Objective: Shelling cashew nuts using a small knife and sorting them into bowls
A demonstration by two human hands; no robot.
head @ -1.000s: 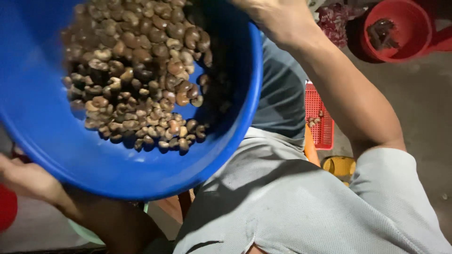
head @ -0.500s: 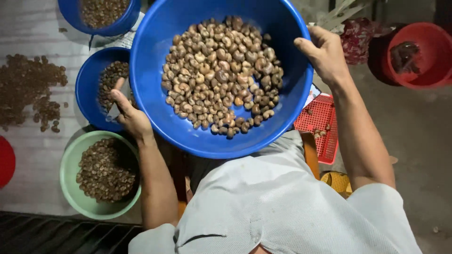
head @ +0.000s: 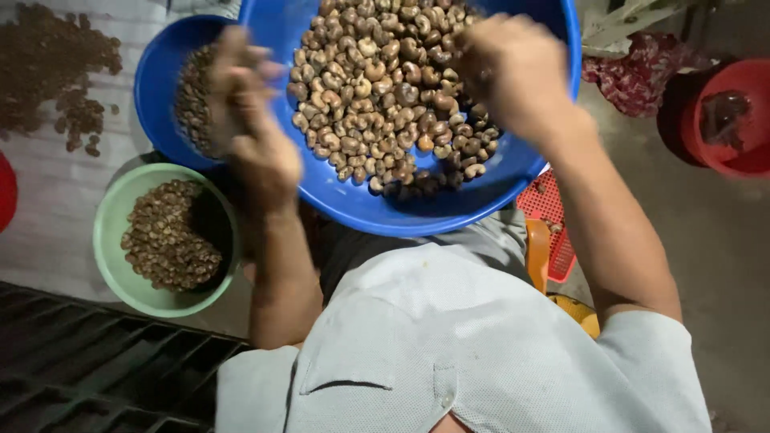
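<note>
A large blue basin [head: 361, 212] rests on my lap, filled with pale brown nuts [head: 377, 96]. My left hand [head: 249, 120] is blurred with motion over the basin's left rim, between it and a smaller blue bowl [head: 156, 80] of darker nuts. My right hand [head: 509, 68] hangs over the nuts at the basin's upper right, fingers curled down among them. Neither hand grips the rim. Whether either hand has nuts in it is not clear.
A green bowl [head: 112, 232] of small nuts stands at my left, with a loose pile of nuts [head: 56, 64] on the floor beyond. A dark grate [head: 80, 361] lies at lower left. A red basket [head: 549, 216], red cloth [head: 642, 72] and red bucket [head: 746, 88] are on the right.
The basin came down from in front of me to my lap. Both hands let go of its rim and moved in over the nuts; the left is still moving.
</note>
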